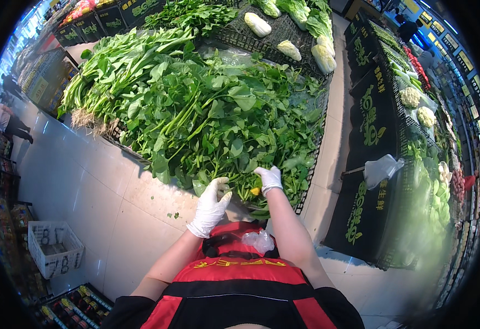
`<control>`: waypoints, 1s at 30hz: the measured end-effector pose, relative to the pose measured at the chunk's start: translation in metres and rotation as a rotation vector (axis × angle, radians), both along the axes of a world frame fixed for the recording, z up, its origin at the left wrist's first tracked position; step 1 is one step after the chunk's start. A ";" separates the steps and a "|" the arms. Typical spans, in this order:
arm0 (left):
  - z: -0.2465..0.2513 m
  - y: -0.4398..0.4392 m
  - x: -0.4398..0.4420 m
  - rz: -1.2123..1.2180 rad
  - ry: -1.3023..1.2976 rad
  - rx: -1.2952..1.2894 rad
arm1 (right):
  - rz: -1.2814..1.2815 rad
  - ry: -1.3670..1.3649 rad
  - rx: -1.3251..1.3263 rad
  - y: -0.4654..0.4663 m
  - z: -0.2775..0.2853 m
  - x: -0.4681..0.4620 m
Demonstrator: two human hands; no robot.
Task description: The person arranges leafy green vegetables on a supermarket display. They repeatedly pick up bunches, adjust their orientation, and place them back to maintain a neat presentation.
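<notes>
A broad heap of leafy greens (207, 111) covers the black crate display before me. Gloved in white, my left hand (212, 205) is at the heap's near edge, its fingers apart and curved beside the leaves; I see nothing held in it. My right hand (269, 179), also in a white glove, reaches into the greens, with its fingertips partly among the leaves; whether it grips any is unclear. Just below its fingers lies a small yellow piece (256, 191). Long-stemmed greens with pale roots (85, 119) lie at the heap's left end. Clear crumpled plastic (259, 241) rests at my red apron (231, 269).
Napa cabbages (257, 24) lie on black crates behind the heap. To the right, beyond a tiled aisle, runs a vegetable stand with cauliflower (410, 97) and a plastic bag (382, 170) at its side. A white crate (54, 249) stands lower left. A person (9, 119) is far left.
</notes>
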State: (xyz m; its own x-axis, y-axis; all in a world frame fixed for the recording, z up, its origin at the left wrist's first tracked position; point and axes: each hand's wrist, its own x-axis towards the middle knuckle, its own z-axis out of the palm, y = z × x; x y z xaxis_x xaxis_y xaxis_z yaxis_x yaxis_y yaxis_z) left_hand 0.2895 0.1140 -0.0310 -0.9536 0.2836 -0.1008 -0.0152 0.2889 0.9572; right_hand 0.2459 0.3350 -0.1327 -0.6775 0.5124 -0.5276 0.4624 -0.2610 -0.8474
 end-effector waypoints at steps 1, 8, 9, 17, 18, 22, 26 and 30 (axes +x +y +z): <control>0.001 0.000 0.000 0.002 -0.012 0.012 | -0.033 0.028 -0.050 0.005 0.013 0.001; 0.001 -0.001 -0.006 0.007 0.020 0.047 | 0.015 0.212 0.123 0.075 0.107 0.028; 0.001 0.002 -0.007 -0.009 0.005 0.061 | 0.012 0.210 0.125 0.078 0.128 0.033; 0.009 0.040 -0.011 -0.325 -0.252 0.300 | 0.002 0.315 0.118 0.098 0.217 0.047; 0.013 0.045 -0.013 -0.331 -0.253 0.310 | -0.015 0.328 0.139 0.095 0.226 0.049; 0.019 0.048 -0.026 -0.318 -0.400 0.428 | 0.103 0.336 0.517 0.085 0.235 0.050; -0.021 0.031 -0.036 -0.257 -0.474 0.399 | 0.369 -0.108 0.796 0.033 0.200 0.043; -0.033 0.007 -0.035 -0.168 -0.404 0.252 | 0.399 -0.188 0.080 0.035 0.132 0.041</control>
